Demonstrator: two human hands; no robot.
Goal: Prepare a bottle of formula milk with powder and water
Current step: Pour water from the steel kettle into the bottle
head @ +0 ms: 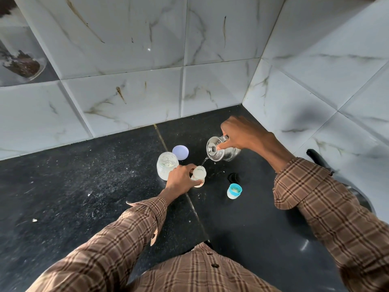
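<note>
On the black bench (84, 186) by marble wall tiles (126, 60), the left hand (181, 182) grips the open bottle (199, 174) while the right hand (244, 133) grips a tilted glass teapot (219, 151) pouring water into it.

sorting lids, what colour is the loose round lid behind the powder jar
Pale lilac lid, clearest in the head view.

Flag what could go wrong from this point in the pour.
1. The stream from the tilted glass kettle is thin and the baby bottle mouth narrow, so water may miss and splash the counter.
2. The left hand grips the bottle close to the stream; hot water might hit its fingers.
3. The open powder jar beside it could catch splashes.
</note>
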